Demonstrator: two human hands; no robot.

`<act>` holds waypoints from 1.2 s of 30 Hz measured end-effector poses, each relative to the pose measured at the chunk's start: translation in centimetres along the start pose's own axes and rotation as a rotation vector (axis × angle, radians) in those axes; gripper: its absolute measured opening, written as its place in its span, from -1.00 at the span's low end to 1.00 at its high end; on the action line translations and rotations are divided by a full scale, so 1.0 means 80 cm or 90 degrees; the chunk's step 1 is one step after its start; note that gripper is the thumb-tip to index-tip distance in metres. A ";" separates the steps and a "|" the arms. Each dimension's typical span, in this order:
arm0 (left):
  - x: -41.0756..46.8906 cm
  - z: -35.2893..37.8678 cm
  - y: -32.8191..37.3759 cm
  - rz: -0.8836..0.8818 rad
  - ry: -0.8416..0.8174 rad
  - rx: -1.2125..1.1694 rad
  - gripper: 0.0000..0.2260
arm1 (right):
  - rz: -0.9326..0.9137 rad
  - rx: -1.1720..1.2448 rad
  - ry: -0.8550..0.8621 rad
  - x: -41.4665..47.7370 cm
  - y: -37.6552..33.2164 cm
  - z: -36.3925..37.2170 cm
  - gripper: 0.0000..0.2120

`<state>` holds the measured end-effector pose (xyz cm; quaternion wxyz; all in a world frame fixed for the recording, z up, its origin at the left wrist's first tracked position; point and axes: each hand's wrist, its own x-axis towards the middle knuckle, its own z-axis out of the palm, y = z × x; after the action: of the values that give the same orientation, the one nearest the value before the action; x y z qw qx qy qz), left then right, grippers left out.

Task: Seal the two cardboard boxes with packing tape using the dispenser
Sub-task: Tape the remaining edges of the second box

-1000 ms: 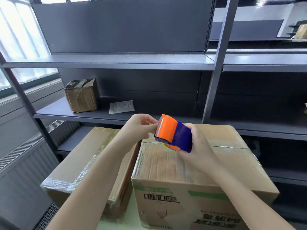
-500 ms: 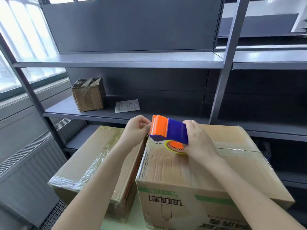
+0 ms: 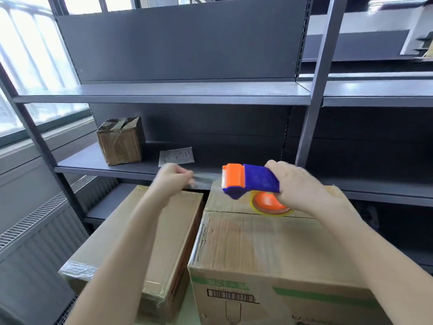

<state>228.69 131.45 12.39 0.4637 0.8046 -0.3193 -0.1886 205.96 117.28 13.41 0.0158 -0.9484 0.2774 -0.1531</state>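
Two cardboard boxes stand side by side below me: a lower one (image 3: 168, 233) on the left and a taller one (image 3: 264, 249) on the right, with a barcode on its front. My right hand (image 3: 297, 184) grips a blue and orange tape dispenser (image 3: 248, 179) just above the far part of the taller box's top. My left hand (image 3: 173, 178) pinches the free end of clear tape (image 3: 206, 177), stretched out to the left from the dispenser's toothed edge. Shiny tape covers parts of both boxes.
Grey metal shelving (image 3: 164, 92) rises behind the boxes, with an upright post (image 3: 314, 109) right of centre. A small taped brown box (image 3: 120, 140) and a paper slip (image 3: 176, 156) lie on the middle shelf. A radiator grille (image 3: 44, 207) and windows are at left.
My left hand has pulled away to the left from the dispenser, drawing out a strip of clear tape. The dispenser has levelled out in my right hand.
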 end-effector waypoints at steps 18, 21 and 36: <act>0.024 0.039 -0.091 -0.130 0.007 -0.153 -0.85 | -0.009 -0.166 -0.062 -0.002 0.025 0.023 -0.36; 0.028 0.044 -0.099 -0.136 -0.001 -0.155 -0.84 | 0.001 -0.151 -0.081 -0.003 0.024 0.017 -0.43; 0.026 0.071 -0.111 -0.160 -0.037 -0.203 -0.84 | 0.035 -0.105 -0.132 -0.004 0.032 0.008 -0.41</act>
<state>229.79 129.74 1.84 0.5488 0.7486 -0.1959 -0.3164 204.55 115.25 12.41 -0.0295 -0.9493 0.3114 -0.0301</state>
